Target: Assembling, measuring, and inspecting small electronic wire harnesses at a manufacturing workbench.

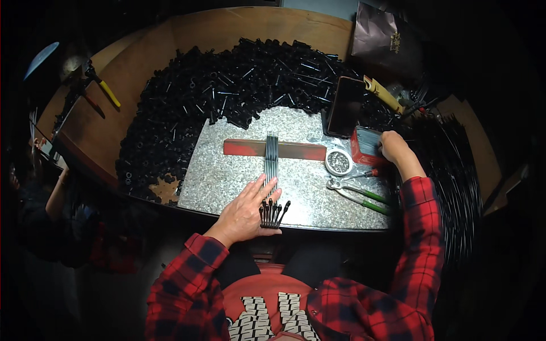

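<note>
My left hand (247, 210) lies over a row of thin dark rods (272, 165), its fingers stretched across them. The rods' far ends rest on a red-edged bar (244, 148). Their near ends carry black knobbed tips (274, 215), fanned out by my left thumb near the table's front edge. At the right, my right hand (394, 146) is closed at the edge of a red box (361, 152) that holds many thin, pale pins (369, 139). What its fingers pinch, if anything, is hidden.
A big heap of black parts (227, 85) lines the far and left sides, inside a curved wooden rim (256, 23). Near my right hand are a round white dish (339, 162), green-handled pliers (358, 196), a dark upright phone-like slab (346, 105) and long black rods (449, 176).
</note>
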### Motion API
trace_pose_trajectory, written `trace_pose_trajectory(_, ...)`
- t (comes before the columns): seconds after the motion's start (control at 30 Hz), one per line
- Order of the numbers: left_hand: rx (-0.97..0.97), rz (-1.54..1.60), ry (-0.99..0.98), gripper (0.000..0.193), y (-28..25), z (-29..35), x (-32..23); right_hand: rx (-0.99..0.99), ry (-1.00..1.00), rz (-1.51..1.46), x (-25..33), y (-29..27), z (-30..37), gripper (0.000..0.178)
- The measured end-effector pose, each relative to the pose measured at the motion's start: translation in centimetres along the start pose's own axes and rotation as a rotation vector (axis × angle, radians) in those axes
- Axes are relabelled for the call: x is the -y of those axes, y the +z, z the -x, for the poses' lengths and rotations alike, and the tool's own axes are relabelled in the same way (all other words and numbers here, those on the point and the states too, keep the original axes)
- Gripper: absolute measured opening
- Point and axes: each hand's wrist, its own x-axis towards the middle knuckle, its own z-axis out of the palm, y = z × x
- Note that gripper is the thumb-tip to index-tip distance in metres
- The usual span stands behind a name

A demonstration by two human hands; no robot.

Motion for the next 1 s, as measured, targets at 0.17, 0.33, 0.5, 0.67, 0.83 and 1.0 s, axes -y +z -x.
trace_pose_trajectory(0.17,0.011,-0.002,-0.001,0.089,0.3,0.1,0.0,-0.086,-0.008,-0.020,0.2,0.0,1.7,0.012)
trace_pose_trajectory(0.33,0.020,0.008,-0.013,0.089,0.0,0.0,-0.2,-0.258,-0.133,-0.054,0.7,-0.8,2.5,0.014)
trace_pose_trajectory(0.5,0.049,0.011,-0.004,0.089,-0.1,-0.1,-0.1,-0.549,-0.313,-0.369,8.4,-2.5,1.6,0.017)
trace_pose_trajectory(0.67,0.021,0.034,-0.002,0.090,0.1,0.1,0.1,-0.478,-0.545,-0.323,16.2,-0.7,-0.3,0.028)
trace_pose_trajectory(0.83,0.044,0.002,-0.023,0.086,-0.1,0.1,-0.2,-0.421,-0.553,-0.317,18.5,0.7,-1.6,0.021)
trace_pose_trajectory(1.0,0.038,0.004,-0.005,0.087,-0.1,-0.2,-0.1,-0.434,-0.529,-0.285,18.6,1.2,-2.0,0.022)
